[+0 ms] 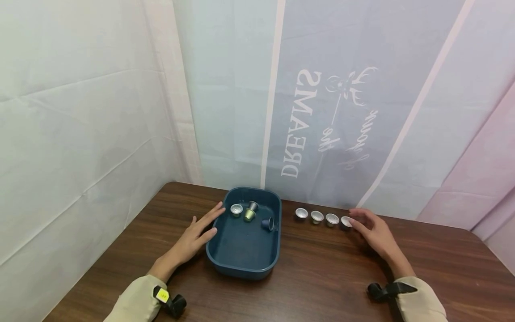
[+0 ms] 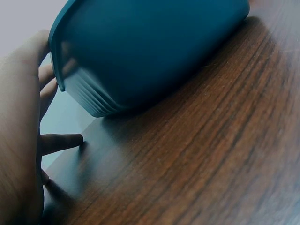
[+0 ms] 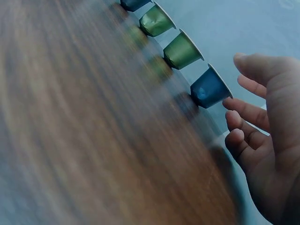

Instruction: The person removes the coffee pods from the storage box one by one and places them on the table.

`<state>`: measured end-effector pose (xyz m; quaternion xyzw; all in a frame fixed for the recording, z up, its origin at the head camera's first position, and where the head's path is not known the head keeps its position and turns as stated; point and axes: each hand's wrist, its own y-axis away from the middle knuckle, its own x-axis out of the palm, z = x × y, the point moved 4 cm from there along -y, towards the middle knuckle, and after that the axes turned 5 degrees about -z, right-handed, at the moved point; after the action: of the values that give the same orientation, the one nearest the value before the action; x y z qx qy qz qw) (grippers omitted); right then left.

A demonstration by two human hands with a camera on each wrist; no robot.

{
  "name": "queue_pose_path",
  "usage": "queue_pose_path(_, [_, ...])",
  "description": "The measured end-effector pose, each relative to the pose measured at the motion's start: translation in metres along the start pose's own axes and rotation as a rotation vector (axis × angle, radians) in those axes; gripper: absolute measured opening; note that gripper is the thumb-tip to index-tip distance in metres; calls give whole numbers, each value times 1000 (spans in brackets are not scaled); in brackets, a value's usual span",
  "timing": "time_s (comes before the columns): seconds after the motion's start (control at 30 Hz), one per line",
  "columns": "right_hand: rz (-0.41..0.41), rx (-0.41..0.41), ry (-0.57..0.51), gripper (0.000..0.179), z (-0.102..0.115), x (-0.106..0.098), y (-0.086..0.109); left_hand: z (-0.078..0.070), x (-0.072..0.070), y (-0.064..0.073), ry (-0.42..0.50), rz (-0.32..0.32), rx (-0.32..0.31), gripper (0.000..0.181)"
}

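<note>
A row of several coffee capsules stands foil side up at the table's back. At its right end is a blue coffee capsule (image 3: 208, 89), beside two green ones, the nearer a green capsule (image 3: 183, 50). My right hand (image 1: 376, 235) is at the end capsule, thumb and fingers spread apart; a fingertip comes close to its rim, and whether it touches cannot be told. My left hand (image 1: 191, 239) rests its extended fingers at the left rim of a dark blue plastic bin (image 1: 243, 255). Inside lie several capsules, among them a silver-topped capsule (image 1: 236, 209) and a dark blue capsule (image 1: 268, 224).
The brown wooden table (image 1: 322, 277) runs under everything. Behind it hangs a pale blue printed curtain (image 1: 233, 112), close to the bin and the capsule row. A white cloth (image 1: 88, 134) hangs on the left. Black straps with cameras sit on both wrists.
</note>
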<state>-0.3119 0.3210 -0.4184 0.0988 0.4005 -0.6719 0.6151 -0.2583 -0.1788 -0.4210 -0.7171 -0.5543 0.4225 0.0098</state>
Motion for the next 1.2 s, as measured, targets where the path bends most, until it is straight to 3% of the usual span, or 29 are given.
queue_pose_path(0.33, [-89,-39,60,31,11,-8,-7,-2,-1,-1,2,4,-3,52])
queue_pose_path(0.5, [-116,-50,5,27,25,-10,-8,-2,-2,-1,9,3,-12,52])
queue_pose_path(0.87, [-60,-92,-40,27,65,-1,-15,0,-3,0,4,2,-26,52])
queue_pose_path(1.1, [-37,-127,-72,22,111,-2,-10,-1,-1,-1,10,6,-10,52])
queue_pose_path(1.2, [-22,-138,-95,22,113,9,-13,0,0,0,10,-1,-16,52])
